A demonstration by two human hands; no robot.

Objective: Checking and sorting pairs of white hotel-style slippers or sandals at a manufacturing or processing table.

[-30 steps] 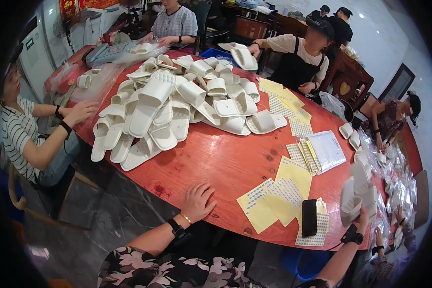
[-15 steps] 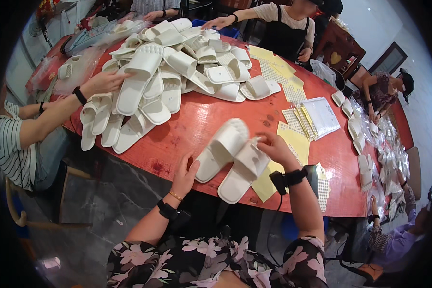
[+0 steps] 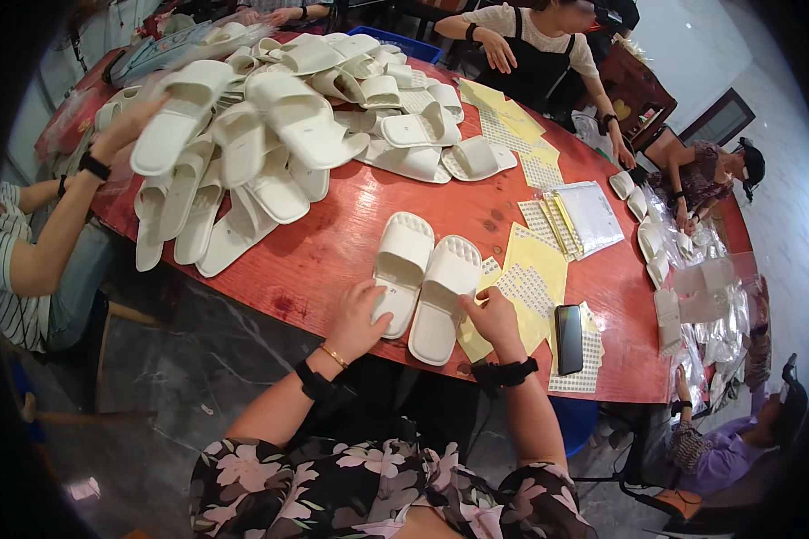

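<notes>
A pair of white slippers lies side by side before me near the table's edge, toes pointing away. My left hand (image 3: pixel 360 317) grips the outer side of the left slipper (image 3: pixel 403 256), its thumb over the sole near the heel. With fingers bent, my right hand (image 3: pixel 493 319) holds the outer edge of the right slipper (image 3: pixel 452 274) below its strap. Beside my right hand lie yellow-backed sticker sheets (image 3: pixel 523 287) printed in small rows. A big heap of white slippers (image 3: pixel 306 112) covers the left and far part of the table.
A red wooden table (image 3: pixel 333 260) spans the scene. Right of me lie a black phone (image 3: pixel 568 339) and clear plastic bags (image 3: pixel 593 216). More slippers (image 3: pixel 656 242) and bags line the right edge. At left, a co-worker's hand (image 3: pixel 121 135) reaches to the heap; others sit around.
The two slippers have gone from tilted to lying straight beside each other. My right hand has moved down from the right slipper's strap to its side. The left co-worker's slipper has shifted left.
</notes>
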